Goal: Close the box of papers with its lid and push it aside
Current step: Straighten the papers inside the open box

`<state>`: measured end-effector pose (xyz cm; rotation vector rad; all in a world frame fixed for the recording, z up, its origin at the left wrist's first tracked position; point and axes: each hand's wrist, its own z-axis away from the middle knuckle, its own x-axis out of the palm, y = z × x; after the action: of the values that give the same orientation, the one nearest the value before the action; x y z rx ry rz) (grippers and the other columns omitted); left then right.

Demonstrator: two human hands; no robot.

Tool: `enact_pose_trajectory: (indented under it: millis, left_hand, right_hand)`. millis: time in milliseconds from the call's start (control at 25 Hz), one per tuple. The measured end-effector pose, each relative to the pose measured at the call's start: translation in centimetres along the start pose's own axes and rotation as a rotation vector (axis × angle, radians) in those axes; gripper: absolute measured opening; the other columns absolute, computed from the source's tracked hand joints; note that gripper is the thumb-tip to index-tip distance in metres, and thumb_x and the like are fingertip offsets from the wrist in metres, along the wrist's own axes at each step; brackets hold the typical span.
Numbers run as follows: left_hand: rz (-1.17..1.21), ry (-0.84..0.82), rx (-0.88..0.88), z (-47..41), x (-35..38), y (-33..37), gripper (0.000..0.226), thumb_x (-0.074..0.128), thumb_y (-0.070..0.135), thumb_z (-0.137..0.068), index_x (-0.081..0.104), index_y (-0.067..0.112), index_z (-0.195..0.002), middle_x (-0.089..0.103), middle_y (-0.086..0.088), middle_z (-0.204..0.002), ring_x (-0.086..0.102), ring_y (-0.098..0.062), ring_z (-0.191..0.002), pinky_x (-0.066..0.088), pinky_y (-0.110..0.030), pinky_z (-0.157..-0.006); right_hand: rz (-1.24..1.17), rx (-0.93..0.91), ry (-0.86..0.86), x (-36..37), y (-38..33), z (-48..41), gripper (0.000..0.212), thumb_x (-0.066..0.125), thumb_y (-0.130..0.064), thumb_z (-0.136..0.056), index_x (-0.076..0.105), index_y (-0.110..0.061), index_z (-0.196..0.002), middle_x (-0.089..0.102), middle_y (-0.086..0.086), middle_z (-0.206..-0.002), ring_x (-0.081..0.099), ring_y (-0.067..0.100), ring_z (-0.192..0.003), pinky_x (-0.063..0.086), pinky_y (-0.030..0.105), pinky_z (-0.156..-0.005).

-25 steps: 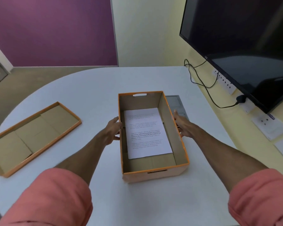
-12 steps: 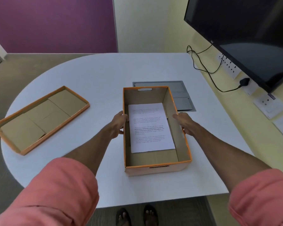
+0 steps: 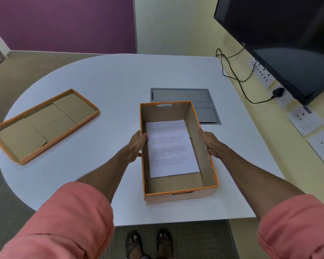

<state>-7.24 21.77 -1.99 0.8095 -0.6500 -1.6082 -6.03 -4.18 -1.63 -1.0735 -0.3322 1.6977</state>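
Note:
An open orange cardboard box [image 3: 204, 152] stands on the white table [image 3: 110, 81], near its front edge. A printed sheet of paper [image 3: 171, 148] lies flat on the box floor. My left hand [image 3: 137, 144] grips the box's left wall and my right hand [image 3: 209, 142] presses its right wall. The box's orange lid [image 3: 43, 126] lies upside down on the table at the left, well apart from the box.
A grey cable hatch [image 3: 181, 96] is set into the table just behind the box. A black screen [image 3: 281, 40] hangs on the yellow wall at right, with sockets and a black cable [image 3: 238, 81] below it. My sandalled feet [image 3: 148, 242] show under the table's front edge.
The box, held between both hands, has slid back toward me, uncovering the grey hatch. The view has tilted down, so the table's front edge and my feet now show.

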Motion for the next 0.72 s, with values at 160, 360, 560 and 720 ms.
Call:
enact_pose_trajectory:
  millis: [160, 360, 560, 720]
  left_hand:
    - [-0.01, 0.019, 0.003, 0.3, 0.1, 0.4, 0.034, 0.038, 0.021, -0.098, 0.039, 0.015, -0.131, 0.037, -0.012, -0.149, 0.042, -0.036, -0.125, 0.036, -0.055, -0.104]
    - [-0.149, 0.132, 0.114, 0.4, 0.1, 0.2, 0.053, 0.033, 0.03, -0.102, 0.019, 0.013, -0.15, 0.019, -0.011, -0.161, 0.028, -0.035, -0.143, 0.028, -0.05, -0.113]
    - [-0.941, 0.27, 0.434, 0.4, -0.6, 0.8, 0.065, 0.027, 0.045, -0.1, 0.006, 0.016, -0.154, 0.008, -0.009, -0.163, 0.008, -0.032, -0.149, 0.006, -0.055, -0.119]
    - [-1.157, 0.333, 0.496, 0.6, -1.1, 2.0, 0.067, 0.021, 0.052, -0.098, 0.002, 0.021, -0.154, -0.002, -0.006, -0.163, -0.005, -0.027, -0.15, -0.005, -0.055, -0.118]
  right_hand:
    - [-0.046, 0.034, -0.033, -0.3, 0.0, -0.1, 0.084, 0.013, -0.067, -0.092, 0.028, -0.008, -0.15, 0.038, 0.017, -0.152, 0.038, 0.036, -0.137, 0.031, 0.049, -0.114]
    - [0.211, -0.157, 0.139, -0.2, 0.1, -0.3, 0.076, 0.021, -0.061, -0.095, 0.024, -0.009, -0.15, 0.038, 0.021, -0.15, 0.039, 0.039, -0.136, 0.035, 0.049, -0.109]
    - [0.74, -0.563, 0.342, 0.8, -1.7, 0.3, 0.065, 0.036, -0.052, -0.095, 0.034, -0.007, -0.142, 0.045, 0.019, -0.142, 0.042, 0.038, -0.131, 0.034, 0.053, -0.109]
    - [0.917, -0.655, 0.323, 2.8, -4.1, 1.0, 0.074, 0.027, -0.058, -0.095, 0.022, -0.01, -0.151, 0.024, 0.014, -0.158, 0.019, 0.033, -0.146, 0.012, 0.053, -0.118]
